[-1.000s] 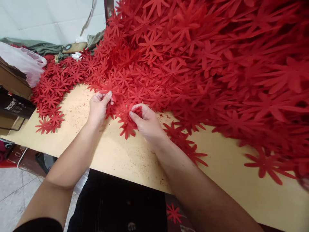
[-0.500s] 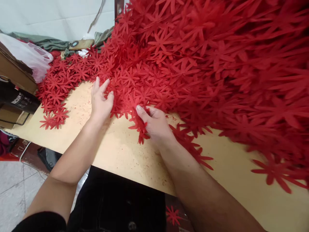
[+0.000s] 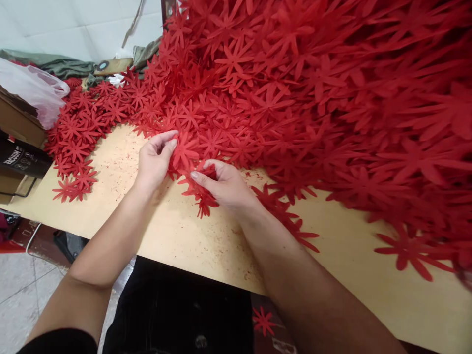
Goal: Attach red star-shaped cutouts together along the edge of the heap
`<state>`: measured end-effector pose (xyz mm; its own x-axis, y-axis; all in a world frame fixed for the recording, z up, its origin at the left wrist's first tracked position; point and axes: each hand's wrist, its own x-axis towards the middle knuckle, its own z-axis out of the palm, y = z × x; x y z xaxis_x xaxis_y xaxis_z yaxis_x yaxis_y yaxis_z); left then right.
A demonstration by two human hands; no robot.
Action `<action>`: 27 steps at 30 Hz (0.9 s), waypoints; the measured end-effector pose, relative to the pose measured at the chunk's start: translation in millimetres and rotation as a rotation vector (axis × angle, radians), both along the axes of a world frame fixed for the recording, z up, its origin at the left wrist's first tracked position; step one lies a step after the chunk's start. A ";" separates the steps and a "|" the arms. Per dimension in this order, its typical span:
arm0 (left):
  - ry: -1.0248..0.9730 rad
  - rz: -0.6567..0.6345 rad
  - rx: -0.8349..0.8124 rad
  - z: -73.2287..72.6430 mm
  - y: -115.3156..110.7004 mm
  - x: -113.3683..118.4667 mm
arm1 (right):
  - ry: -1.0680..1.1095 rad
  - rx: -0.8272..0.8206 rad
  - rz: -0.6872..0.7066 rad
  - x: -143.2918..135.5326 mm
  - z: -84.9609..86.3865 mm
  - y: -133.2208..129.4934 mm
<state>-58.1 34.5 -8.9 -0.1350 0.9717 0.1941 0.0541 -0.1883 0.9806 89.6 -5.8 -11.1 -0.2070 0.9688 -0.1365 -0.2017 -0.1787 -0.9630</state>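
Observation:
A large heap of red flower-shaped cutouts (image 3: 265, 98) spreads over the pale tabletop (image 3: 177, 231). My left hand (image 3: 157, 160) pinches the edge of one red flower piece (image 3: 185, 151) between thumb and fingertips, at the near side of the heap. Just to its right, my right hand (image 3: 224, 184) is closed on a small bunch of red flower pieces (image 3: 202, 194), whose petals hang out below the thumb. The held pieces overlap, so where one ends and another begins is hard to tell.
At the left stand a cardboard box (image 3: 22, 118), a white plastic bag (image 3: 37, 91) and a black package (image 3: 24, 157). Green cloth (image 3: 51, 64) lies along the wall. One red flower (image 3: 263, 320) lies below the table's front edge. Dark fingertips show at the far right edge.
My left hand, open before, has closed on a flower piece. My right hand with its bunch has shifted slightly left in view. The whole view has shifted a little too.

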 end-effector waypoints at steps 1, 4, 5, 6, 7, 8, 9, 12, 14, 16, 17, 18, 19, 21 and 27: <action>-0.009 0.024 0.014 0.6 0.9 -0.8 | 0.003 -0.003 0.001 0.0 1.0 -0.3; -0.013 0.060 0.038 2.1 -2.7 3.9 | 0.058 -0.033 -0.046 -0.3 4.2 -0.3; -0.017 0.052 0.034 2.4 -5.3 7.1 | 0.085 -0.051 -0.062 -0.5 5.4 -0.1; -0.023 0.034 0.026 2.8 -8.0 10.5 | 0.111 -0.071 -0.071 -0.8 6.6 0.1; -0.034 0.011 0.019 3.3 -10.7 13.8 | 0.133 -0.087 -0.078 -1.1 7.8 0.4; -0.047 -0.016 0.013 3.7 -13.0 16.6 | 0.153 -0.100 -0.086 -1.4 8.8 0.8; -0.059 -0.046 0.005 4.2 -15.0 19.0 | 0.168 -0.109 -0.093 -1.7 9.5 1.2; -0.080 -0.153 -0.043 4.2 -18.2 22.4 | 0.199 -0.121 -0.096 -2.1 8.5 2.6; -0.088 -0.211 -0.077 3.0 -18.9 22.9 | 0.209 -0.106 -0.112 -1.5 5.2 3.5; -0.103 -0.232 -0.104 1.3 -19.1 23.0 | 0.204 -0.079 -0.142 -0.4 0.8 4.4; -0.110 -0.232 -0.120 0.6 -18.9 23.0 | 0.194 -0.070 -0.155 0.1 -1.4 4.8; -0.118 -0.230 -0.139 0.0 -18.5 22.7 | 0.185 -0.062 -0.166 0.6 -3.4 5.2; -0.128 -0.222 -0.156 -0.5 -17.7 22.1 | 0.180 -0.058 -0.172 1.0 -4.9 5.6; -0.155 -0.178 -0.169 -0.9 -14.2 19.0 | 0.183 -0.057 -0.180 1.8 -6.5 5.9; -0.167 0.028 -0.143 0.4 1.0 -0.1 | 0.193 -0.088 -0.204 3.1 -2.3 4.7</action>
<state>-58.2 35.5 -8.5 -0.1811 0.9831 0.0270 -0.1076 -0.0471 0.9931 92.8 -1.0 -13.4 -0.0396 0.9792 -0.1990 -0.4197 -0.1970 -0.8860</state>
